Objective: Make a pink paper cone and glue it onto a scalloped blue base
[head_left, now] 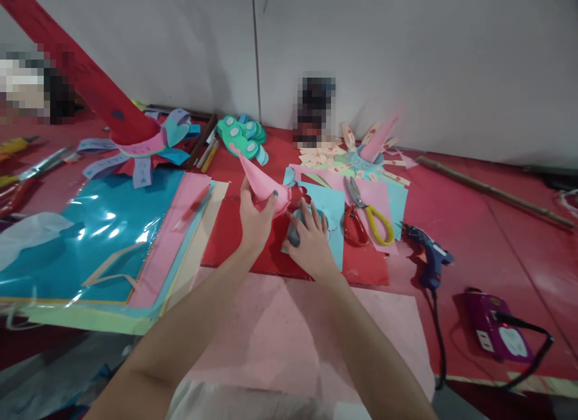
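Note:
A pink paper cone (263, 182) is held in my left hand (256, 218), its tip pointing up and to the left. My fingers and thumb close around its wide end. My right hand (311, 236) reaches down to a light-blue paper sheet (335, 212), fingers spread and bent. Beneath those fingers shows part of a dark grey-blue rounded piece (292, 234); most of it is hidden. Small dark red curved pieces (305, 195) lie just beyond the fingertips. Close by on the right, scissors (368, 214) with a red and a yellow handle rest on pink and blue paper.
Right of the scissors lie a blue glue gun (432, 257) and a purple power adapter (497, 327) with cables. A stick (497, 194) lies behind them. Left are plastic-covered blue sheets (121, 227) and a tall red cone (85, 71). Green cutouts (241, 137) sit near the wall.

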`<action>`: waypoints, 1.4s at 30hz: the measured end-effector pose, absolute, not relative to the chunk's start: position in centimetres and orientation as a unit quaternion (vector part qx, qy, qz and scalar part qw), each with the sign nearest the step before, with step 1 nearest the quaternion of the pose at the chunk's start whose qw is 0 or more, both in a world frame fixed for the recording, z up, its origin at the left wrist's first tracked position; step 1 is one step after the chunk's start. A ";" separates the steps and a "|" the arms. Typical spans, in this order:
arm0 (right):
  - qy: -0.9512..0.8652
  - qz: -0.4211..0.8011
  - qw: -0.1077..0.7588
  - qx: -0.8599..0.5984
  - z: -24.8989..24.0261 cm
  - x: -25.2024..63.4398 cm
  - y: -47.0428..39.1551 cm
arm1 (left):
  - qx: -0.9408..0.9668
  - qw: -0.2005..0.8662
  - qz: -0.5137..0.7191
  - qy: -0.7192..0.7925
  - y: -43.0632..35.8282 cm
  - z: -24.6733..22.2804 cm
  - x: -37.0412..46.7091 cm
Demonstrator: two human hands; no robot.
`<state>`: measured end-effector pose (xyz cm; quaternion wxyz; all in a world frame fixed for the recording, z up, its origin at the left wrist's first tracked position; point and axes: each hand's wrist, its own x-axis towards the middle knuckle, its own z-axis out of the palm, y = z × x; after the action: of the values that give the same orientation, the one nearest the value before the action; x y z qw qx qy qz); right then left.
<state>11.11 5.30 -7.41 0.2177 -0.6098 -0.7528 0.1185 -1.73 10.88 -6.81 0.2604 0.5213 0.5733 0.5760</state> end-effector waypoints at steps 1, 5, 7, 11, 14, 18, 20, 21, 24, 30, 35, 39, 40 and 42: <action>-0.752 0.117 0.224 -0.609 -7.4 11.1 5.3 | 0.517 0.261 0.577 0.576 10.9 -6.7 -1.7; -0.728 0.118 0.278 -0.615 -7.7 11.2 5.5 | 0.499 0.272 0.586 0.577 10.9 -6.2 -1.7; -0.710 0.127 0.309 -0.620 -8.0 11.5 5.8 | 0.494 0.278 0.585 0.580 10.9 -6.0 -1.8; -0.686 0.147 0.358 -0.616 -8.7 12.1 6.5 | 0.504 0.302 0.569 0.576 11.0 -6.0 -1.9; -0.682 0.144 0.377 -0.610 -9.1 12.4 6.7 | 0.526 0.316 0.561 0.556 11.0 -6.1 -1.8; -0.684 0.124 0.368 -0.618 -9.6 12.3 6.9 | 0.574 0.343 0.547 0.504 10.6 -5.7 -1.4; -0.686 0.127 0.355 -0.622 -9.8 12.3 7.0 | 0.601 0.353 0.534 0.478 10.4 -5.2 -1.4; -0.688 0.131 0.350 -0.622 -9.9 12.2 7.1 | 0.614 0.357 0.526 0.468 10.3 -4.9 -1.5; -0.693 0.141 0.347 -0.616 -10.1 12.1 7.2 | 0.641 0.369 0.498 0.453 10.1 -4.4 -2.3; -0.691 0.130 0.370 -0.607 -10.2 11.9 7.2 | 0.685 0.396 0.421 0.444 10.0 -5.4 -4.6; -0.679 0.129 0.377 -0.617 -10.3 11.8 7.4 | 0.689 0.414 0.432 0.409 10.0 -6.9 -5.4; -0.677 0.143 0.390 -0.608 -10.6 12.0 7.5 | 0.696 0.408 0.440 0.395 9.9 -8.1 -5.8; -0.673 0.149 0.398 -0.605 -10.6 12.1 7.5 | 0.692 0.413 0.442 0.394 9.9 -8.3 -5.9; -0.661 0.165 0.416 -0.602 -10.5 12.4 7.5 | 0.681 0.424 0.448 0.395 9.9 -8.6 -6.1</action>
<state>12.41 7.49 -10.53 0.4161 -0.6024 -0.6610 0.1645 -6.06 9.92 -8.62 0.4238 0.6810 0.3946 0.4482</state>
